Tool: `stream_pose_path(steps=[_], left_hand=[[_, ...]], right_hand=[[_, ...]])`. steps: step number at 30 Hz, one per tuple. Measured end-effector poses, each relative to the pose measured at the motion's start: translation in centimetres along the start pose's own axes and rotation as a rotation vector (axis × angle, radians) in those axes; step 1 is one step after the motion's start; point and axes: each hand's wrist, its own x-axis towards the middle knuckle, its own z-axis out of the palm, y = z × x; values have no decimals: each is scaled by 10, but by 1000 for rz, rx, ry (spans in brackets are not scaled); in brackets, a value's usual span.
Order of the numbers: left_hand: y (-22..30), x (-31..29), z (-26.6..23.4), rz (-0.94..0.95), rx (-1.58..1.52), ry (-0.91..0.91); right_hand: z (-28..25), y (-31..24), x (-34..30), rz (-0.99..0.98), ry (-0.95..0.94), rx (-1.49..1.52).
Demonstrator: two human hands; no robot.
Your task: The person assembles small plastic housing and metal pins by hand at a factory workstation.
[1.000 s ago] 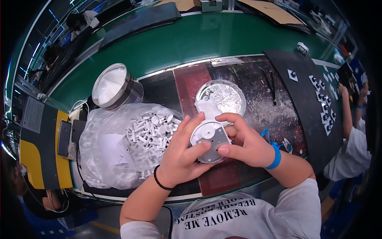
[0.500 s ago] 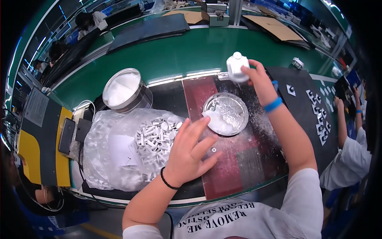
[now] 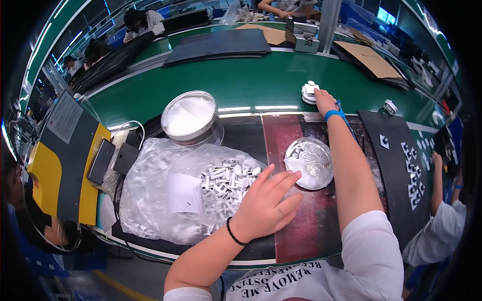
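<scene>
While the right hand (image 3: 326, 102) is holding the white unit (image 3: 310, 94) beyond the far edge of the tabletop (image 3: 298, 243), the left hand (image 3: 268, 203) is hovering above the near half, just short of the dish (image 3: 317, 157). The right grip is grasping the unit at its right side; some fingers are hiding from view, so how firmly they are pressing I cannot tell. The left grip is standing released, its fingers spreading apart, and no thing is showing in it.

As for progress, the unit is looking assembled from outside: its white body is showing as one piece, with a round knob on top, and it is already sitting over the green surface (image 3: 251, 83), clear of the tabletop. Its inside is not showing, so whether anything is missing there I cannot tell. A second unit (image 3: 390, 107) is lying by the far end of the black mat (image 3: 396, 175), toward the far right corner.

Much stock is remaining unused: pegs (image 3: 228, 183) are lying loose in the bag (image 3: 150, 200) along the left part, small parts (image 3: 413, 190) are waiting in rows on the mat, and white paste is filling the tub (image 3: 211, 133) at the far edge and partly covering the dish. Judging by this, one unit is nearing completion while plenty of material is staying for others
</scene>
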Motion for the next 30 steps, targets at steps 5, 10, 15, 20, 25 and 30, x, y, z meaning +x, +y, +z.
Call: stream_pose_path(steps=[5, 10, 15, 20, 25, 30], left_hand=[[1, 1, 0, 2, 14, 1], [0, 4, 2, 8, -11, -2], [0, 6, 3, -16, 22, -6], [6, 7, 2, -44, 20, -66], [3, 6, 6, -57, 8, -117], [6, 9, 1, -31, 14, -135]], right_hand=[[-2, -7, -5, -129, -93, -278], [-12, 7, -7, -209, -61, -27], [-71, 30, -11, -156, -65, -227], [-135, 85, 6, -24, 283, -687], [-180, 153, 30, 154, 371, -979], [-180, 144, 41, 247, 43, -1013]])
